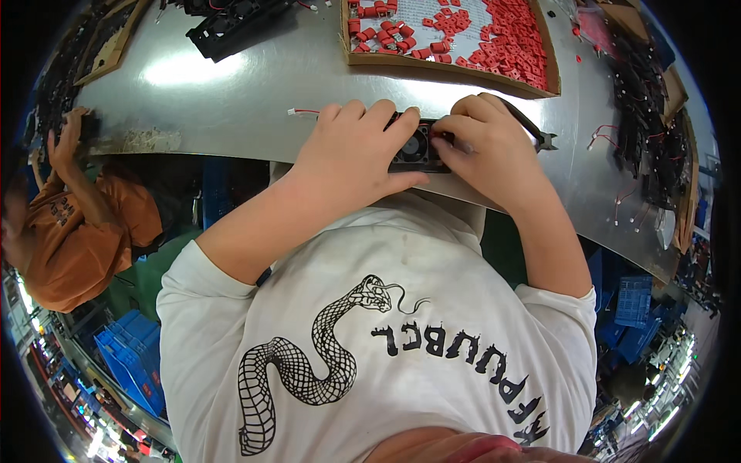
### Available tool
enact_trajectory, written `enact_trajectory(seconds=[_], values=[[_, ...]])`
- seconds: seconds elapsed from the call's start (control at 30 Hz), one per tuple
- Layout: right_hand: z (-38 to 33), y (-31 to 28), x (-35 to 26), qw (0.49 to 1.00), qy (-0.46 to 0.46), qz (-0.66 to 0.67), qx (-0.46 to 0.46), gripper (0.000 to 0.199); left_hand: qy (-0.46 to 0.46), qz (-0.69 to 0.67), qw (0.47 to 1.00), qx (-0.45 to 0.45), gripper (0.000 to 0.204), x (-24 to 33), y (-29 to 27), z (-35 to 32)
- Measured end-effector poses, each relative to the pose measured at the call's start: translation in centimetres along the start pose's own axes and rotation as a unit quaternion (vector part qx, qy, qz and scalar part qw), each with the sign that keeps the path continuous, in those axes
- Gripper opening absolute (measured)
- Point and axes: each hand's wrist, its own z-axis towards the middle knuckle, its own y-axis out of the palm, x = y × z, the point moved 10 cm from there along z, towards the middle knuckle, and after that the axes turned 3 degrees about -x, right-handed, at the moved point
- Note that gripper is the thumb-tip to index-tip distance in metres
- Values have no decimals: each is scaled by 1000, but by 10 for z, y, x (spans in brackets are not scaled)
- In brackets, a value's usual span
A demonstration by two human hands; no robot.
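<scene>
My left hand [351, 158] grips a small square black cooling fan [415, 148] at the near edge of a metal worktable [255, 85]. The fan's round hub shows between my fingers. My right hand [490, 150] pinches the fan's right side and also holds dark pliers [534, 131], whose jaws stick out to the right. A thin red wire with a white connector [302, 113] trails left from behind my left hand.
A shallow cardboard tray [451, 68] of several small red parts lies at the back. Black fans [231, 27] lie stacked at the back left, more with red wires [644, 116] at the right. A person in an orange shirt [81, 231] works at the left. Blue crates [131, 355] stand below.
</scene>
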Motion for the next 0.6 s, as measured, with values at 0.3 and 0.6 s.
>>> enact_trajectory(seconds=[0.3,0.6], values=[[-25,-33,36,999,41,31,15,82,2,-1,1000,12,71,-6,1,-1],[-93,9,45,998,-13,-53,-3,59,23,-8,999,31,71,0,1,5]])
